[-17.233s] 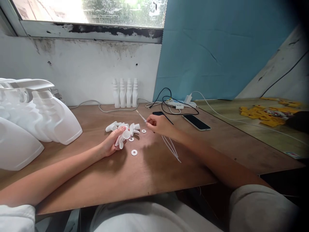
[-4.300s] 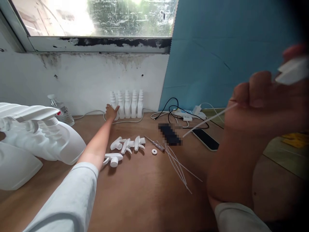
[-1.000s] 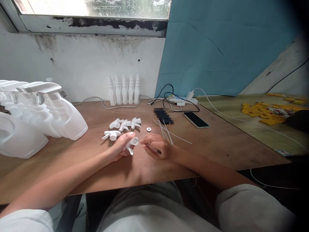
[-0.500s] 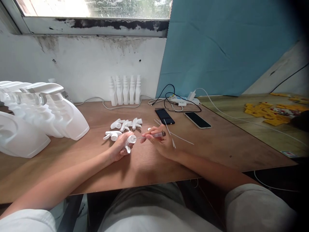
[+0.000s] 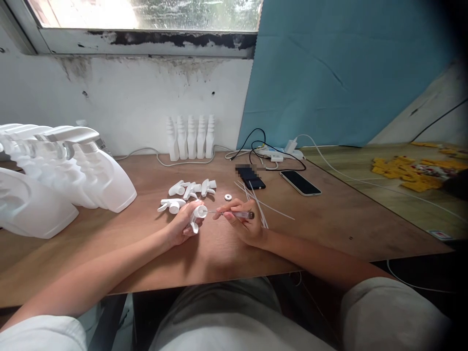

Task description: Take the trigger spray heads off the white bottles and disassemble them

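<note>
My left hand (image 5: pixel 182 227) is wrapped round a white trigger spray head (image 5: pixel 195 225), its round collar facing right and its trigger pointing down. In my right hand (image 5: pixel 244 222) is a screwdriver (image 5: pixel 242 214) with a clear handle and a dark end. The thin metal shaft reaches left to the collar opening; how deep the tip sits I cannot tell. A small white ring (image 5: pixel 228 197) lies on the table just beyond my right fingers. Several more spray heads (image 5: pixel 171 205) lie behind my left hand. Thin white tubes (image 5: pixel 272 209) lie beside and behind my right hand.
Large white bottles (image 5: pixel 106 180) lie stacked at the left. Several slim white bottles (image 5: pixel 191 139) stand against the wall. Two phones, one black (image 5: pixel 256 183) and one white-edged (image 5: pixel 300 182), lie near a power strip (image 5: pixel 288 153) with cables. Yellow pieces (image 5: pixel 395 170) lie at far right.
My right hand has moved slightly down and right with the screwdriver, and the white ring behind it now shows fully. My left hand keeps its hold on the spray head.
</note>
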The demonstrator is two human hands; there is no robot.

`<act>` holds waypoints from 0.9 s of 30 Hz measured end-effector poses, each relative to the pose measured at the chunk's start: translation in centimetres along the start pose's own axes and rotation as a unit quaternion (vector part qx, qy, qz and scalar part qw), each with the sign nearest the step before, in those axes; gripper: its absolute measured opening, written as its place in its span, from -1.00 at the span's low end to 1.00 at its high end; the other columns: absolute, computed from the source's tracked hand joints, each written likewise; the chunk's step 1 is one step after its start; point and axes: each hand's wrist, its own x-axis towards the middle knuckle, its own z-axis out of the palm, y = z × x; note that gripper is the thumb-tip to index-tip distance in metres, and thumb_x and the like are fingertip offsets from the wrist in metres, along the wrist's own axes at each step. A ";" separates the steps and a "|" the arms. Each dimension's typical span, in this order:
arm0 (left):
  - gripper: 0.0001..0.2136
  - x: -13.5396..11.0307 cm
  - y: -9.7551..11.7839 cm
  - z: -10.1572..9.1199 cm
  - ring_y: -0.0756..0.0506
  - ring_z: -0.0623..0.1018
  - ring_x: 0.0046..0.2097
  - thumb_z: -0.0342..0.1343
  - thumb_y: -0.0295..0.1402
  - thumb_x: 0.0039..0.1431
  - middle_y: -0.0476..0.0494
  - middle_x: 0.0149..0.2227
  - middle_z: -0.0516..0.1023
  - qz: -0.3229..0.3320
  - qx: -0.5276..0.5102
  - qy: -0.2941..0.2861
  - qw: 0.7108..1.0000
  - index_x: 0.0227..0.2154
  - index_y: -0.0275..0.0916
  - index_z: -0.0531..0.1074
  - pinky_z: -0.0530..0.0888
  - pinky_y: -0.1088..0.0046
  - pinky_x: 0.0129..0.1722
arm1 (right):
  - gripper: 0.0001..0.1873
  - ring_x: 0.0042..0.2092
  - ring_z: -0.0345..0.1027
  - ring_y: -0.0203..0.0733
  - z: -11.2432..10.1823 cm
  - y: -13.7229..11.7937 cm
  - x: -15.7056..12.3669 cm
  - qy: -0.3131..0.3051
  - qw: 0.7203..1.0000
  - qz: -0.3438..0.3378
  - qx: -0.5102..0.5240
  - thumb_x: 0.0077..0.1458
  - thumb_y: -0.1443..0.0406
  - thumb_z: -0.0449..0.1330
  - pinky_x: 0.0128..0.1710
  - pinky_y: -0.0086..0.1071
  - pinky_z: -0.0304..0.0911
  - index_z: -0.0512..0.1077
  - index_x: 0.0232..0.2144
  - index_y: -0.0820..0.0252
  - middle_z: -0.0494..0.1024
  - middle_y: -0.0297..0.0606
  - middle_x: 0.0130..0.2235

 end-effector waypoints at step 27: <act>-0.79 0.2 0.0 -0.4 0.17 0.04 -0.78 0.09 -0.21 0.13 0.12 -0.66 0.22 -0.025 -0.053 -0.031 0.998 -0.36 -0.24 0.24 -0.08 0.73 -0.86 | -0.82 -0.35 0.54 -0.24 0.3 0.0 1.6 0.080 0.931 0.229 0.273 0.21 0.28 0.16 -0.22 -0.13 0.48 0.21 -0.36 0.17 0.56 -0.34 -0.28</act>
